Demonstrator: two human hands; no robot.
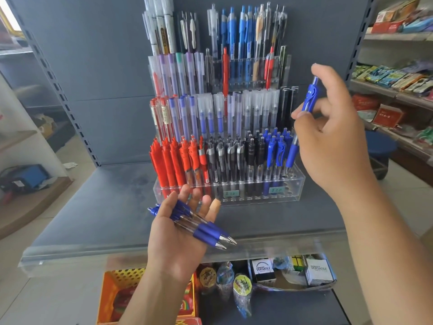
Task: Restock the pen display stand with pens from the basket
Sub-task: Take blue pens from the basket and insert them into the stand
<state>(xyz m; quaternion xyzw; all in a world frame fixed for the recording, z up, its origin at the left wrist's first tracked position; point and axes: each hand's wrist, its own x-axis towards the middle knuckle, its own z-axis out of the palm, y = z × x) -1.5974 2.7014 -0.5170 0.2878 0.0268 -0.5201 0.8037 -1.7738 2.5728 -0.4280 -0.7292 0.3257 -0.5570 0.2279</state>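
Your right hand [332, 146], at 3 o'clock of the pen display stand [234, 195], pinches one blue pen [309, 97] upright between curled fingers [302, 113]. Your left hand [175, 238], at 6 o'clock just before the stand, lies palm up and relaxed, with a bundle of blue pens [201, 226] across it. The orange basket [105, 296] sits at 7 o'clock, below the shelf [93, 207].
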